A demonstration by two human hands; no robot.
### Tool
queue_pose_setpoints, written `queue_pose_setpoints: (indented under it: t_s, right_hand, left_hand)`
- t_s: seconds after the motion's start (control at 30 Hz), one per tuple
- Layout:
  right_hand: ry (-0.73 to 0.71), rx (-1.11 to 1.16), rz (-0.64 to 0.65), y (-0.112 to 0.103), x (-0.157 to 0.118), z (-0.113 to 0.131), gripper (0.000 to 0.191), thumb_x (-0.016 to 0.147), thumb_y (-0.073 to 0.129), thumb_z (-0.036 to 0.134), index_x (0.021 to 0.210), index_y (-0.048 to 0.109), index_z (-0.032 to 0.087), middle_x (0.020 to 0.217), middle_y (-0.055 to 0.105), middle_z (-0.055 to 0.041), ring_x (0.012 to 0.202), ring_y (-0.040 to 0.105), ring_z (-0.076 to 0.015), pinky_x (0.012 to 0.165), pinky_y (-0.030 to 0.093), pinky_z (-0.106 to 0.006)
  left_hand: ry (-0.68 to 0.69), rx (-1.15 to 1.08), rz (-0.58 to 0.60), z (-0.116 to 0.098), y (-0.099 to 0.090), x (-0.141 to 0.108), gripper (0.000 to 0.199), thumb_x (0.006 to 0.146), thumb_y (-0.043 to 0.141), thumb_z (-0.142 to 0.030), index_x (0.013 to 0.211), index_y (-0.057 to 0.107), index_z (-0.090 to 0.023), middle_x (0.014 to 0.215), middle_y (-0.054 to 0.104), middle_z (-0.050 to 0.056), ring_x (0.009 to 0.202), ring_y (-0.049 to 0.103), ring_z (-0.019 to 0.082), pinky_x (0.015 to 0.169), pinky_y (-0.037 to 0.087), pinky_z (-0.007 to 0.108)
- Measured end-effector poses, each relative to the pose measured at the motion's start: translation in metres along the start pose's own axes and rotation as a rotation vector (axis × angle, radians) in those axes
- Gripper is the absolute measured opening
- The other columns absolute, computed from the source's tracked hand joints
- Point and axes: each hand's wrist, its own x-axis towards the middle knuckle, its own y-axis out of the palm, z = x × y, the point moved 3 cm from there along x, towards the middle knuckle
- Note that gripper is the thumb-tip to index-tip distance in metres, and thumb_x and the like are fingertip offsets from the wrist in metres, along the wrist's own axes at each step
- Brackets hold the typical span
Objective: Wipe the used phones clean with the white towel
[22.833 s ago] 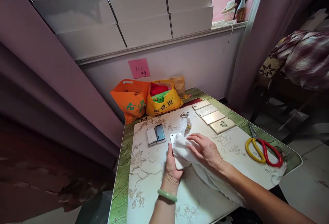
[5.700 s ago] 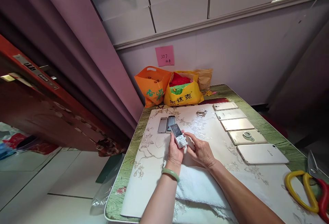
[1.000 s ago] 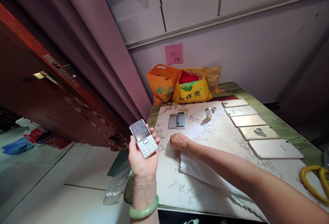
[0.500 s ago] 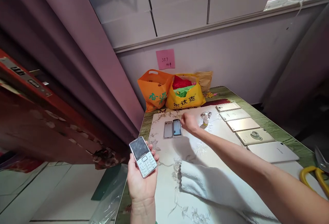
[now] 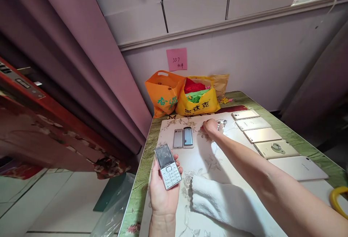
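My left hand (image 5: pixel 164 199) is closed around a silver keypad mobile phone (image 5: pixel 168 166), its dark screen and number keys facing up. Farther out over the table, my right hand (image 5: pixel 210 126) has its fingers curled; whatever they may hold is hidden. Just beyond that wrist stands a small white bottle (image 5: pixel 221 127), partly covered by it. To the left of the right hand, a silver phone (image 5: pixel 178 138) and a dark-framed phone (image 5: pixel 187 136) lie side by side on the white flowered mat (image 5: pixel 174 226). A white towel (image 5: pixel 217 200) lies under my right forearm.
Several smartphones lie face down in a row along the right, the nearest a white phone (image 5: pixel 299 168). Yellow scissor handles (image 5: pixel 335 197) show at the right edge. An orange bag (image 5: pixel 164 94) and a yellow bag (image 5: pixel 198 103) stand against the wall.
My right hand has moved right, away from the two phones lying together, to beside the small bottle. My left hand, still holding the keypad phone, has shifted right in view.
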Motion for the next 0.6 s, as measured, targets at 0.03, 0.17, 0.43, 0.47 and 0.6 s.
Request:
queue_pose_setpoints:
  t_s: [0.03, 0.17, 0.43, 0.47, 0.6]
  right_hand:
    - [-0.008, -0.010, 0.023, -0.003, -0.006, -0.001, 0.038, 0.097, 0.064, 0.036, 0.126, 0.060, 0.012, 0.125, 0.062, -0.0128, 0.106, 0.065, -0.0236, 0.090, 0.056, -0.042]
    - [-0.154, -0.050, 0.173, -0.015, -0.061, -0.014, 0.033, 0.101, 0.050, 0.025, 0.129, 0.059, 0.009, 0.098, 0.072, -0.0113, 0.087, 0.070, -0.0186, 0.087, 0.053, -0.033]
    - [-0.782, -0.636, 0.551, -0.010, -0.236, -0.076, 0.063, 0.067, 0.080, 0.030, 0.127, 0.062, 0.020, 0.127, 0.064, -0.0145, 0.111, 0.062, -0.0357, 0.093, 0.048, -0.046]
    - [-0.807, -0.664, 0.517, -0.012, -0.241, -0.083, 0.060, 0.071, 0.074, 0.023, 0.129, 0.060, 0.023, 0.130, 0.063, -0.0134, 0.113, 0.061, -0.0345, 0.094, 0.047, -0.045]
    - [-0.720, -0.589, 0.379, -0.034, -0.215, -0.101, 0.052, 0.084, 0.051, 0.011, 0.134, 0.057, 0.027, 0.124, 0.067, -0.0095, 0.106, 0.066, -0.0276, 0.086, 0.050, -0.037]
  left_hand:
    - [-0.014, 0.003, 0.011, 0.003, 0.003, -0.001, 0.038, 0.097, 0.043, -0.034, 0.110, 0.071, -0.012, 0.089, 0.073, 0.015, 0.067, 0.066, 0.020, 0.056, 0.053, 0.030]
    - [-0.041, 0.013, 0.073, 0.017, 0.013, -0.005, 0.038, 0.098, 0.044, -0.036, 0.104, 0.072, -0.012, 0.087, 0.073, 0.014, 0.066, 0.065, 0.019, 0.056, 0.053, 0.029]
    - [-0.047, 0.031, 0.318, 0.053, 0.033, 0.004, 0.042, 0.096, 0.049, -0.043, 0.099, 0.072, -0.008, 0.085, 0.073, 0.015, 0.065, 0.065, 0.018, 0.056, 0.051, 0.028]
    - [-0.025, 0.028, 0.326, 0.056, 0.030, 0.010, 0.041, 0.095, 0.050, -0.043, 0.098, 0.072, -0.009, 0.084, 0.073, 0.015, 0.066, 0.065, 0.019, 0.056, 0.051, 0.028]
    - [0.073, 0.053, 0.242, 0.070, 0.005, 0.033, 0.035, 0.092, 0.056, -0.042, 0.096, 0.070, -0.011, 0.081, 0.074, 0.012, 0.060, 0.064, 0.017, 0.052, 0.050, 0.026]
